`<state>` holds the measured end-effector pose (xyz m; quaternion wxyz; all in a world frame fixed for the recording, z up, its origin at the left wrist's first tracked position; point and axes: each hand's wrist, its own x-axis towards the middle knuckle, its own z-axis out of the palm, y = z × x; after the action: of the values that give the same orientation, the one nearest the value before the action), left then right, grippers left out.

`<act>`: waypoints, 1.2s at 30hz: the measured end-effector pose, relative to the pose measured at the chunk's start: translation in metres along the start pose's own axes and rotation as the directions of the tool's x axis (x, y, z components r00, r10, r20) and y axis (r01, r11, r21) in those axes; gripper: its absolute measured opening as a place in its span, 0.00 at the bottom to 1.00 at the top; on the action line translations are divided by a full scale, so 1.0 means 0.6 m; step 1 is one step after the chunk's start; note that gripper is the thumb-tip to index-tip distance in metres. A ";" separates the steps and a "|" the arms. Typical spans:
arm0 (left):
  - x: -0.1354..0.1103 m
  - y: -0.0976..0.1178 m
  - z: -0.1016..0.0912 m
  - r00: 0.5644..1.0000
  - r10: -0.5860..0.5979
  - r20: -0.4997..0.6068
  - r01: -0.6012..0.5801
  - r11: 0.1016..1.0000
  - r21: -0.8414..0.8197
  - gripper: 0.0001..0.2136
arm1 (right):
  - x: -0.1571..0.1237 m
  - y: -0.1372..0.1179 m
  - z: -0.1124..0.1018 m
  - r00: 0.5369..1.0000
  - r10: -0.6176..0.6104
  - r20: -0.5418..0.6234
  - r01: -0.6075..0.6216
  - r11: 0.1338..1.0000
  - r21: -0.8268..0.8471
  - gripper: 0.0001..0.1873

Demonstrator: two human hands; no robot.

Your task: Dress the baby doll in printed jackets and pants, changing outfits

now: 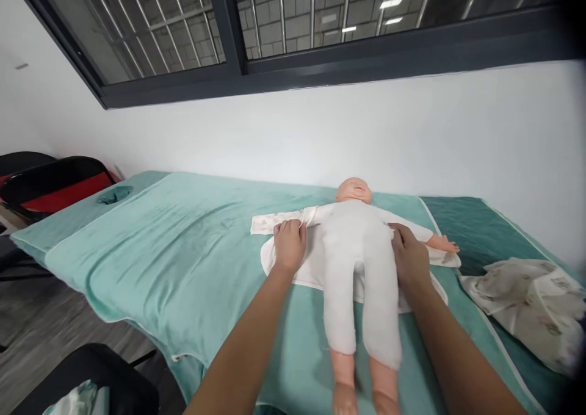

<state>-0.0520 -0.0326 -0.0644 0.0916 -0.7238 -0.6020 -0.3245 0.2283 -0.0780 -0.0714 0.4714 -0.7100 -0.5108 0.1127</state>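
A baby doll (343, 238) lies on its back, with a white cloth body and bare feet towards me. Spread open beneath it is a white baby shirt (314, 262). The printed shirt sleeve (270, 223) stretches out to the left, and no doll hand shows at its end. My left hand (289, 244) is closed on the shirt by this sleeve, near a thin tie. At the doll's right side, my right hand (409, 253) has its fingers curled against white cloth; what they pinch is hidden. The doll's bare hand (442, 243) lies beyond it.
A green cover (183, 268) lies over the bed against the wall. On the right sits a crumpled patterned white cloth (526, 305). A black chair (101, 384) with folded cloth stands at the lower left, and red-and-black chairs (64, 189) stand farther back.
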 end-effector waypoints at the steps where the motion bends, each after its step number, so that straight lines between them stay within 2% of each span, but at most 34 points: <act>1: -0.001 0.001 -0.001 1.000 0.003 0.016 -0.002 1.000 -0.029 0.12 | 0.003 -0.001 0.002 1.000 -0.016 0.010 0.016 0.999 0.032 0.25; 3: -0.001 0.004 -0.005 0.998 -0.024 0.059 0.031 0.992 -0.125 0.11 | 0.009 0.001 0.004 0.999 -0.003 0.038 -0.002 0.993 0.119 0.25; 5: 0.004 0.015 -0.011 0.987 -0.108 0.119 0.136 0.956 -0.261 0.10 | 0.014 0.004 0.005 0.997 0.026 0.077 -0.043 0.972 0.230 0.24; 8: 0.026 0.044 -0.024 0.945 -0.252 0.206 0.321 0.825 -0.464 0.12 | 0.018 0.004 0.006 0.988 0.037 0.150 -0.087 0.935 0.343 0.25; 10: 0.050 0.070 -0.035 0.927 -0.292 0.236 0.375 0.748 -0.547 0.12 | 0.017 -0.001 0.006 0.976 0.044 0.214 -0.129 0.908 0.399 0.27; 12: 0.076 0.094 -0.046 0.922 -0.293 0.253 0.387 0.722 -0.574 0.12 | 0.013 -0.007 0.007 0.955 0.027 0.296 -0.166 0.875 0.455 0.30; 16: 0.114 0.125 -0.068 0.919 -0.268 0.291 0.390 0.726 -0.566 0.12 | 0.000 -0.014 0.010 0.878 -0.134 0.460 -0.135 0.852 0.506 0.39; 19: 0.122 0.139 -0.082 0.915 -0.260 0.309 0.393 0.749 -0.533 0.11 | -0.009 -0.017 0.011 0.797 -0.212 0.566 -0.089 0.886 0.455 0.42; 22: 0.119 0.152 -0.099 0.903 -0.211 0.373 0.371 0.821 -0.434 0.11 | -0.014 -0.021 0.011 0.756 -0.239 0.610 -0.046 0.910 0.413 0.43; 25: 0.114 0.164 -0.123 0.856 -0.117 0.504 0.332 0.872 -0.361 0.11 | -0.014 -0.024 0.010 0.755 -0.241 0.609 -0.036 0.913 0.407 0.44; 27: 0.113 0.169 -0.140 0.795 -0.047 0.605 0.343 0.857 -0.384 0.10 | -0.014 -0.023 0.011 0.765 -0.231 0.601 -0.037 0.916 0.400 0.45; 29: 0.115 0.170 -0.155 0.724 -0.005 0.690 0.421 0.796 -0.436 0.07 | -0.013 -0.021 0.012 0.779 -0.220 0.587 -0.038 0.918 0.394 0.44; 31: 0.116 0.168 -0.168 0.681 -0.010 0.732 0.526 0.702 -0.480 0.05 | -0.012 -0.016 0.014 0.788 -0.223 0.574 -0.030 0.918 0.397 0.44; 33: 0.114 0.164 -0.178 0.702 -0.027 0.712 0.569 0.622 -0.538 0.09 | -0.011 -0.012 0.018 0.793 -0.231 0.563 -0.020 0.915 0.404 0.43; 36: 0.103 0.159 -0.186 0.794 0.015 0.608 0.501 0.551 -0.667 0.11 | -0.008 -0.006 0.023 0.800 -0.234 0.553 -0.023 0.908 0.417 0.42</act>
<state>0.0008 -0.0654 0.0824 -0.4693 -0.6492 -0.4870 -0.3480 0.2148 -0.0741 -0.0775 0.4304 -0.4962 -0.6368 0.4037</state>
